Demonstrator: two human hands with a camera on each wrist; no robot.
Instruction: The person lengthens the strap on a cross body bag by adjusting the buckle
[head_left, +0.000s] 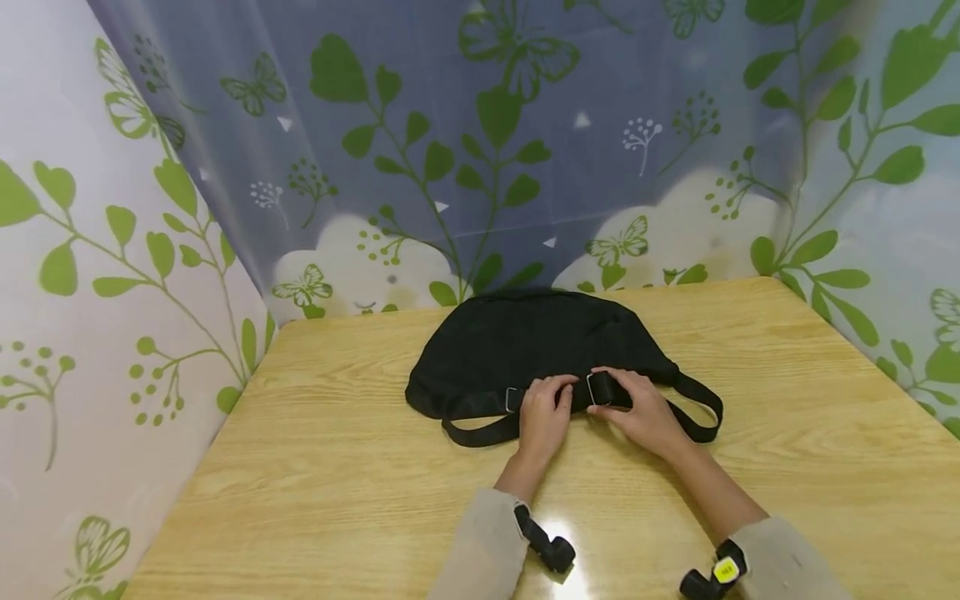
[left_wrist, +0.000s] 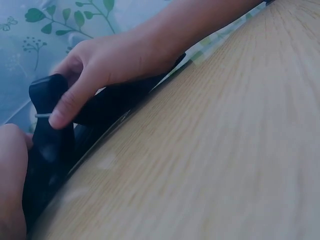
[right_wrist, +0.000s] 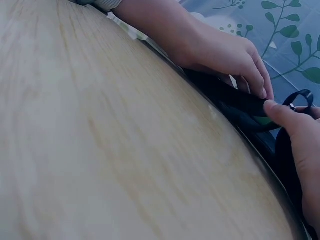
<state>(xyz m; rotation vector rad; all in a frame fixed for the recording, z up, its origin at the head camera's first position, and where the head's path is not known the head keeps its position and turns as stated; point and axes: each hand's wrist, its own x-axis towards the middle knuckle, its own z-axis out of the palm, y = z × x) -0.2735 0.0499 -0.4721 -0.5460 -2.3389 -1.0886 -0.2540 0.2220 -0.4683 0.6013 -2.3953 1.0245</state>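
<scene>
Black fabric makes up the bag (head_left: 517, 342), lying on the wooden table (head_left: 300, 467) at its far edge, near the patterned backdrop (head_left: 412, 167), at 12 o'clock from the person. Reading a clock face from the bag's middle, 2 hands are at its strap (head_left: 483, 437). The left hand (head_left: 542, 423), at 6 o'clock, pinches the webbing. The right hand (head_left: 643, 413), at 4 o'clock, grips a raised fold (left_wrist: 47, 90) of it, thumb against the webbing at a metal buckle (head_left: 590, 390). A 2nd buckle (head_left: 512, 400) sits at 7 o'clock, free of either hand.

As far as can be judged, the strap's length is being worked, and the job looks partway along. Done: the webbing passes through the buckle at 4 o'clock, with a fold standing up there. Left, it seems: drawing that fold flat and taking up slack, since loose loops bow out at 7 o'clock and between 3 and 4 o'clock. Whether the 2nd buckle needs any adjusting, I cannot tell; how the webbing runs under the fingers is hidden.
</scene>
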